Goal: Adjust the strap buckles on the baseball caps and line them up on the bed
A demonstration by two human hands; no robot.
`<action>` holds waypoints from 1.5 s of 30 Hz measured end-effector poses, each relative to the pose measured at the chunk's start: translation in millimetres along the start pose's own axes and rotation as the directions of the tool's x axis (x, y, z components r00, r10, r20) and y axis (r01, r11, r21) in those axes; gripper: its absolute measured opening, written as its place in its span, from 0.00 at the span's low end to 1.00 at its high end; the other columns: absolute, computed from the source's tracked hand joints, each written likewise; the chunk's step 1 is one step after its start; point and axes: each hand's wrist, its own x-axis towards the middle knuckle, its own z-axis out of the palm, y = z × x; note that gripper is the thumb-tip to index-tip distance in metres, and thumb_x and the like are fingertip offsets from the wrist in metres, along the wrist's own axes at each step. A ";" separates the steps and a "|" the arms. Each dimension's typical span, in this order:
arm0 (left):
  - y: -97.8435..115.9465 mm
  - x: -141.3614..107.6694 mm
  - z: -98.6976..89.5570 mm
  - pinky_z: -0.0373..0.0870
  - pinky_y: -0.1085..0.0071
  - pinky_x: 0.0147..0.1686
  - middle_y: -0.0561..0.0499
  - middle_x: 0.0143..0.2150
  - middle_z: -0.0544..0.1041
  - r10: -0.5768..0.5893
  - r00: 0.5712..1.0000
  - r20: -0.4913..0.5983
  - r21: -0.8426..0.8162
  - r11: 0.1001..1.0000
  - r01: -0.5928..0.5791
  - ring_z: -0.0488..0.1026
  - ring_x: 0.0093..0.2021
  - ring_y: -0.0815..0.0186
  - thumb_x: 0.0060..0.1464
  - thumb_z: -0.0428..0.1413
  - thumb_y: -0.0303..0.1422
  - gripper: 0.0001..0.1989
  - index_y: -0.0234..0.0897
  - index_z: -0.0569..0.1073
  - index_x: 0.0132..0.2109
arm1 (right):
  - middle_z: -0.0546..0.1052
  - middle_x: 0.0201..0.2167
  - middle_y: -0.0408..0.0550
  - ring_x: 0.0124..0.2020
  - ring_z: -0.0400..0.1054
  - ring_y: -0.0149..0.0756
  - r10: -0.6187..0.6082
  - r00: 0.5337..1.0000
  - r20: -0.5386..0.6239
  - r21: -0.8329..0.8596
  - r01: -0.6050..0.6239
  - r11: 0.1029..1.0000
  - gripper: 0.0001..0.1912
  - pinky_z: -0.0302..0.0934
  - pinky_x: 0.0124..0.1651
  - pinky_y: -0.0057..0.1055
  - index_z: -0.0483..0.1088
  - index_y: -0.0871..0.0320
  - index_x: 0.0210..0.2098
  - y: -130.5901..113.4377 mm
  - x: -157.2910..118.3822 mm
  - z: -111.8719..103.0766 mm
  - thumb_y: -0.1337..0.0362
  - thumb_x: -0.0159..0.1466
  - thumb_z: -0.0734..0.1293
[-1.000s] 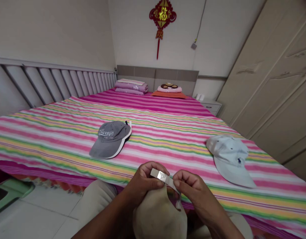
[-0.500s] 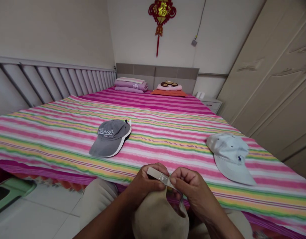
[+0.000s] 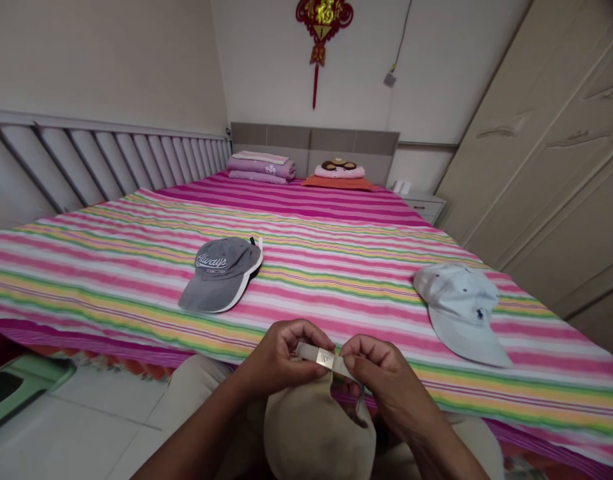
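A beige cap (image 3: 319, 430) is between my hands above my lap, its back opening toward the bed. Its strap runs through a shiny metal buckle (image 3: 325, 359). My left hand (image 3: 286, 357) pinches the strap and buckle from the left, thumb below and fingers curled above. With thumb and forefinger, my right hand (image 3: 379, 370) grips the strap on the buckle's right side. Part of the cap's opening is hidden by my right fingers. On the bed, a grey cap (image 3: 221, 270) lies ahead to the left, and a pale blue cap (image 3: 459, 310) lies to the right.
The bed's striped sheet (image 3: 331, 267) spreads in front of me. Folded bedding (image 3: 261, 167) and a pillow stack (image 3: 339, 177) rest by the headboard (image 3: 346, 147). A green stool (image 3: 31, 383) stands on the floor at left. Wardrobe doors (image 3: 541, 153) line the right.
My left hand has shifted slightly left and up, and its fingers now cover the strap's free end. The buckle has turned a little and sits slightly lower. My right hand stays on the strap.
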 end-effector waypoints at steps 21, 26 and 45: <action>13.1 -7.9 5.4 0.47 0.56 0.57 0.52 0.30 0.77 0.275 0.961 0.031 0.608 0.758 -0.236 0.71 0.30 0.68 0.45 0.57 0.29 0.09 0.39 0.73 0.37 | 0.66 0.12 0.38 0.12 0.55 0.23 0.007 1.000 0.028 0.038 -0.008 0.999 0.11 0.50 0.17 0.23 0.66 0.61 0.24 9.0 -0.8 -0.3 0.59 0.52 0.68; 12.7 -10.7 5.7 0.41 0.57 0.58 0.52 0.34 0.76 0.229 0.973 0.024 0.607 0.770 -0.196 0.71 0.34 0.67 0.46 0.57 0.32 0.09 0.38 0.71 0.38 | 0.67 0.13 0.39 0.14 0.57 0.25 -0.016 1.000 0.008 -0.049 0.017 0.999 0.11 0.51 0.19 0.24 0.67 0.61 0.24 4.9 -1.1 0.3 0.59 0.51 0.68; 9.9 -15.0 13.5 0.61 0.70 0.36 0.50 0.36 0.69 0.057 0.998 0.018 0.348 0.936 -0.059 0.66 0.36 0.66 0.51 0.51 0.33 0.09 0.38 0.67 0.41 | 0.63 0.19 0.36 0.19 0.56 0.25 -0.035 0.996 0.086 -0.081 0.042 0.996 0.12 0.49 0.23 0.24 0.61 0.57 0.29 -8.1 -4.1 0.2 0.57 0.55 0.66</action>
